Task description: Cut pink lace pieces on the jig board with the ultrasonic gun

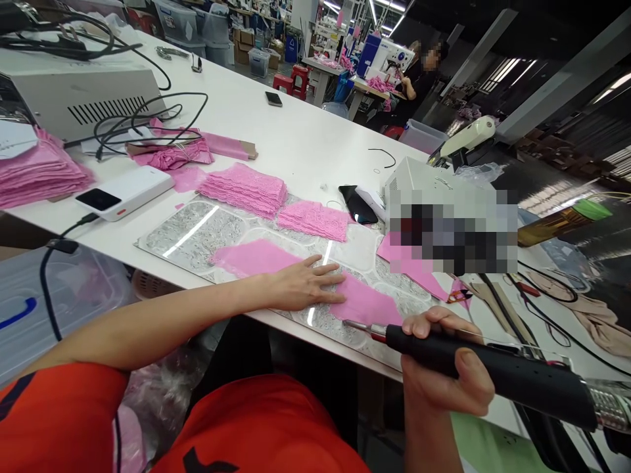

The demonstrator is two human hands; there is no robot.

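Note:
My left hand [308, 284] lies flat with fingers spread on the patterned grey board [197, 230]. Beneath and beside its fingertips is a pink fabric piece [369, 301], cut to a shape. Another pink piece [254, 256] lies just behind the hand, to its left. In my right hand [444, 364] is a black-handled tool [473, 360] with a thin metal tip and a metal-sheathed cable; its exact kind I cannot tell. That tip [355, 324] is at the lower edge of the right-hand pink piece; whether it touches the cloth is unclear.
Stacks of pink fabric [244, 187] and a smaller stack [313, 220] stand behind the board. A white power bank [125, 192] with a cable sits at left, beside a grey box [89, 92]. Another machine box [434, 177] stands at right. A person [419, 82] sits at a sewing machine beyond.

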